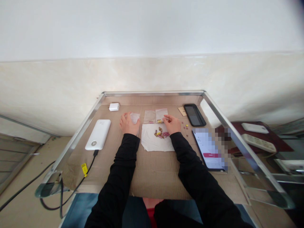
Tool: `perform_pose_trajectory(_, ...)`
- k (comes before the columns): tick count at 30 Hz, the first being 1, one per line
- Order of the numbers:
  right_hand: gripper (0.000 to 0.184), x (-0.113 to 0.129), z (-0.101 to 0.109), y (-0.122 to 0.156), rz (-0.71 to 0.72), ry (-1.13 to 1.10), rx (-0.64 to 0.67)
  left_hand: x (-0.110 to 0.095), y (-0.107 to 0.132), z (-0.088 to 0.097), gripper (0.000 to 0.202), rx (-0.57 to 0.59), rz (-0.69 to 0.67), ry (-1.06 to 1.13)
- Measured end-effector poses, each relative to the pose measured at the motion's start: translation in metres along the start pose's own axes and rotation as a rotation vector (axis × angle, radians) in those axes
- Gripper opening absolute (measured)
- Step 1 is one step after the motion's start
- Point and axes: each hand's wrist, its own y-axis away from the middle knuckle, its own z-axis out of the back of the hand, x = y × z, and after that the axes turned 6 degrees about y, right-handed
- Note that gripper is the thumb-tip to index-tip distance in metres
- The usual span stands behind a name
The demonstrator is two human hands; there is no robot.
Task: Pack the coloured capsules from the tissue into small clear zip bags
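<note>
My left hand (129, 124) rests on the cardboard with its fingers apart, next to a small clear plastic bag (135, 117). My right hand (172, 123) is closed in a pinch at the lower right of a zip bag (161, 112) with yellow pills in it; what the fingertips hold is too small to tell. Beside that bag lies another zip bag (149, 116) with a few pink pills. Below them, a white paper sheet (152, 145) carries a loose pile of brown capsules (156, 134), pink pills (165, 134) and some yellow ones.
A white power bank (98, 134) with a black cable and a white charger (114, 107) are at left. At right are a black phone case (195, 115), a lit phone (207, 150) and scattered pills (186, 126). A metal rail (154, 93) frames the cardboard surface (156, 177).
</note>
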Motion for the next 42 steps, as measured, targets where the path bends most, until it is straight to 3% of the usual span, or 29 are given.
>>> perform_pose_trajectory(5,0.027,0.006,0.010,0.004,0.118,0.168,-0.093,-0.002,0.000,0.001,0.045,-0.029,-0.083,0.071)
perform_pose_trajectory(10,0.025,0.008,0.019,0.002,0.098,0.128,-0.149,-0.008,0.002,0.000,0.047,-0.006,-0.221,0.229)
perform_pose_trajectory(16,0.028,0.015,0.020,0.002,0.302,-0.161,0.068,-0.017,0.010,-0.001,0.050,0.239,-0.496,0.384)
perform_pose_trajectory(20,0.026,0.017,0.018,0.004,0.351,-0.182,0.205,-0.020,0.014,-0.001,0.051,0.344,-0.597,0.435)
perform_pose_trajectory(27,0.028,0.011,0.013,0.002,0.277,-0.138,0.252,-0.020,0.016,-0.004,0.050,0.395,-0.617,0.415)
perform_pose_trajectory(36,0.029,0.011,0.020,0.005,0.256,0.225,0.224,-0.027,0.028,-0.009,0.065,0.480,-0.617,0.214)
perform_pose_trajectory(42,0.031,0.009,0.022,0.005,0.227,0.261,0.270,-0.030,0.032,-0.011,0.066,0.517,-0.646,0.178)
